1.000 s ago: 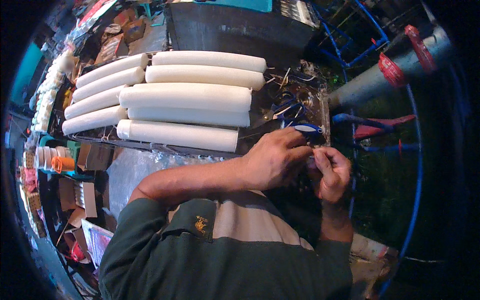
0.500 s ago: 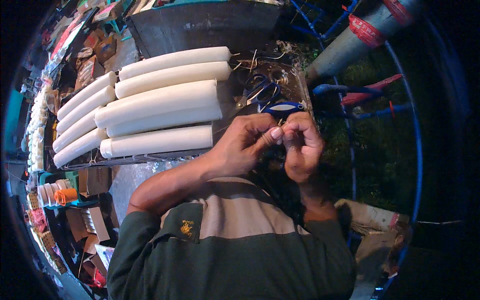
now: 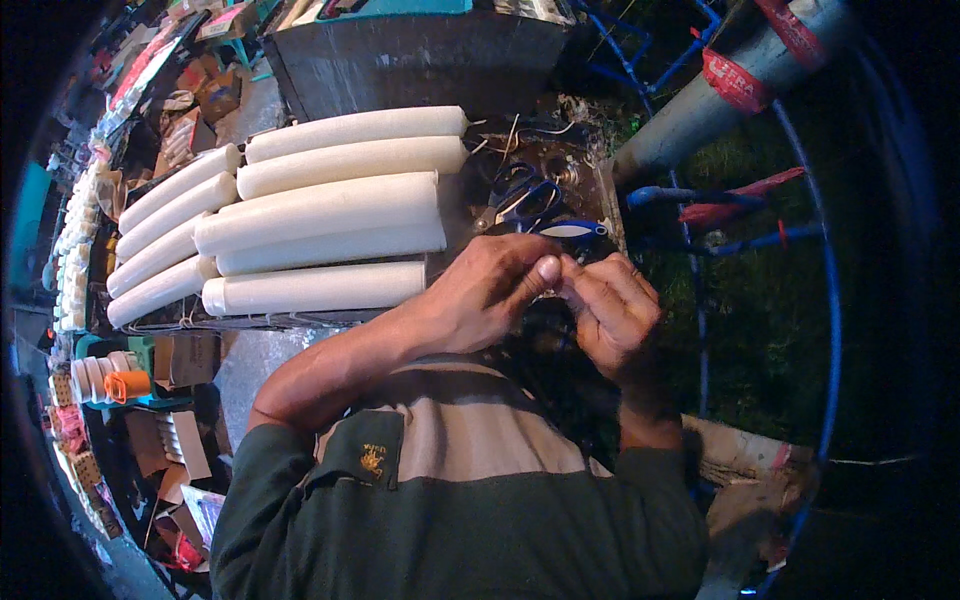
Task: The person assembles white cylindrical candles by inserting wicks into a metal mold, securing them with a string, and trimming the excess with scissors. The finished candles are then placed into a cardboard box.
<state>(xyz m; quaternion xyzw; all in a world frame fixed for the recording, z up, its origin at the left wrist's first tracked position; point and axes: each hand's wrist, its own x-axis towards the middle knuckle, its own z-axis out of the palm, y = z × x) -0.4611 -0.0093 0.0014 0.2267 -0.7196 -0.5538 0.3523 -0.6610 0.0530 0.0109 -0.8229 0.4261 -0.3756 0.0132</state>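
My left hand (image 3: 488, 287) and my right hand (image 3: 617, 308) meet at the fingertips near the table's right end. Both are closed in a pinch on something tiny, mostly hidden by the fingers. Just beyond them lie scissors (image 3: 541, 203) with dark blue handles and a blue tool handle with a white inlay (image 3: 573, 230). Left of my hands, thick white candles (image 3: 325, 213) lie side by side, several of them, with wicks poking out at the right ends of the far ones. A second group of white candles (image 3: 165, 245) lies farther left.
A dark metal tank (image 3: 420, 65) stands behind the table. On the right are a grey post (image 3: 690, 105) wrapped in red tape and blue metal bars (image 3: 825, 300). Cardboard boxes (image 3: 180, 440) and an orange roll (image 3: 127, 386) are at the lower left.
My right hand has shifted slightly right and down, its fingers turned more toward the left. The left hand stays in nearly the same place, still pinching. The whole view has tilted a little.
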